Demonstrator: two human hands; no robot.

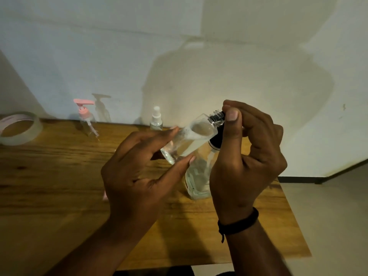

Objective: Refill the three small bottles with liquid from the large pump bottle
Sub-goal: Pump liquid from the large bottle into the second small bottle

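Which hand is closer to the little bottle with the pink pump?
Left. The left hand is mid-table, holding a tilted clear bottle, with the pink pump bottle off to its far left by the wall. The right hand is further right.

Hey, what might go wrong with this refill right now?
The small bottle is tilted with its open neck against the pump nozzle, so liquid could miss and spill on the table. The left hand holds it with only fingertips, so it might slip.
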